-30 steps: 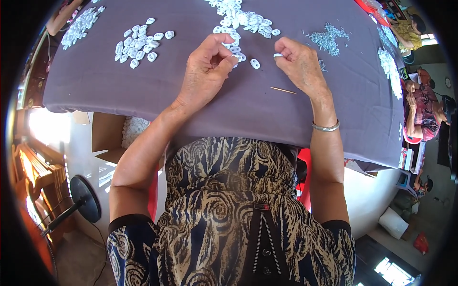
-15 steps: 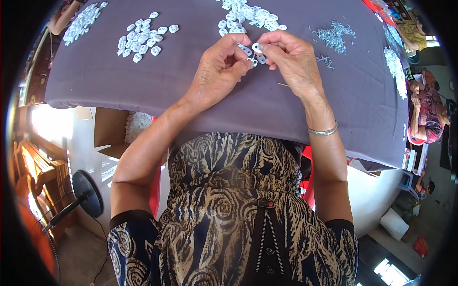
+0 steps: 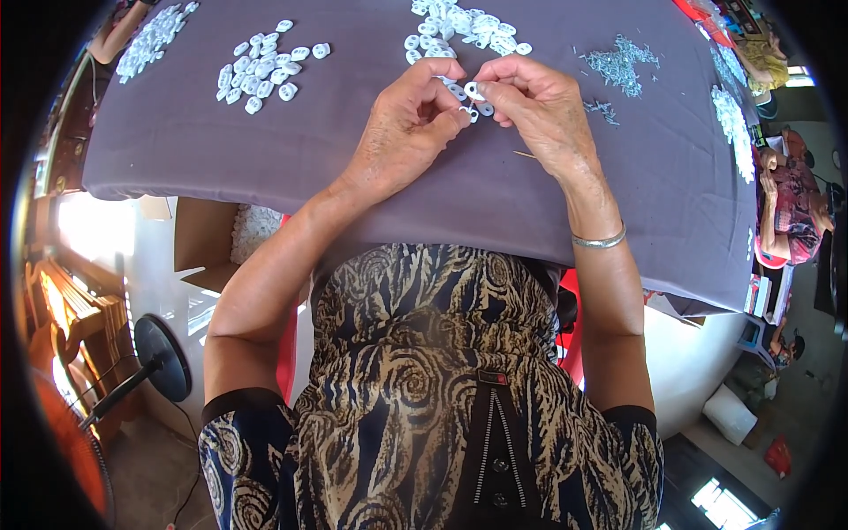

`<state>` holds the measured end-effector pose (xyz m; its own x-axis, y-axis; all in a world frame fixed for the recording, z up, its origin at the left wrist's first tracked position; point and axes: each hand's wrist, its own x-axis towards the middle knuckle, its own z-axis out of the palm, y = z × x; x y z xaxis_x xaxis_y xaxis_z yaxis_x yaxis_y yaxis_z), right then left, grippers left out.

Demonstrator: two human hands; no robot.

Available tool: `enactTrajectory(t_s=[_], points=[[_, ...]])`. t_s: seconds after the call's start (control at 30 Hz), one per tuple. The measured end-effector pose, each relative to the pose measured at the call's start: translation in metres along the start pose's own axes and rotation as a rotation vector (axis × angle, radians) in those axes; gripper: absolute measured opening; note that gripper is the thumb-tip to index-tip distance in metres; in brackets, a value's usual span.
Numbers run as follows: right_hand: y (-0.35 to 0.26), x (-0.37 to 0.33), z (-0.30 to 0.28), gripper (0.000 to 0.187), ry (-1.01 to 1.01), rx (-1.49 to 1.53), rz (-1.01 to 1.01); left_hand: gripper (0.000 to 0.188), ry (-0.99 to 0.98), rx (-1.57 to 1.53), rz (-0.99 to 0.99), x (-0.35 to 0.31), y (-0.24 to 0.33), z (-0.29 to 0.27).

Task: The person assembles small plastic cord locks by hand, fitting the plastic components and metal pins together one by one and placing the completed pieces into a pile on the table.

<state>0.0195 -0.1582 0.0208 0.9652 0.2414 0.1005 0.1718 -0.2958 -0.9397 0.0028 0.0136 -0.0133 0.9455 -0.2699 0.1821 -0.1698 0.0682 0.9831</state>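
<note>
Over the dark cloth, both hands meet fingertip to fingertip. My left hand (image 3: 408, 124) is closed, with a small white plastic piece (image 3: 471, 116) pinched at its thumb tip. Between the thumb and forefinger of my right hand (image 3: 543, 110) is a white oval plastic piece (image 3: 473, 90) with a hole in it. The two pieces are very close; whether they touch I cannot tell. Just beyond the fingers lie more white pieces, partly hidden by the hands. A thin wooden stick (image 3: 525, 155) lies on the cloth beside my right wrist.
White plastic pieces form a far pile (image 3: 473, 28), a left pile (image 3: 261, 72) and a far-left pile (image 3: 155, 44). Small metal pins (image 3: 623, 64) are heaped at the right on the cloth-covered table (image 3: 353, 225). Below its left edge stands a cardboard box (image 3: 201, 237). Other people sit around.
Both hands stay almost where they were, with only slight finger movement. The same white pieces remain pinched between the fingertips.
</note>
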Motion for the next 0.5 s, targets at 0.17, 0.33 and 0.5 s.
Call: enactTrajectory(t_s=[0.17,0.33,0.5], points=[[-0.0005,0.0001,0.0009,0.011,0.006,-0.013,0.004,0.032,-0.009,0.012,0.01,0.0,-0.0008,-0.0007],[-0.0004,-0.0001,0.0006,0.011,0.017,-0.008,0.004,0.031,-0.01,0.01,0.013,0.0002,0.0009,-0.0001],[0.0013,0.0008,-0.0001,0.011,-0.002,0.017,-0.006,0.031,-0.012,0.01,0.023,0.0002,0.0003,0.0]])
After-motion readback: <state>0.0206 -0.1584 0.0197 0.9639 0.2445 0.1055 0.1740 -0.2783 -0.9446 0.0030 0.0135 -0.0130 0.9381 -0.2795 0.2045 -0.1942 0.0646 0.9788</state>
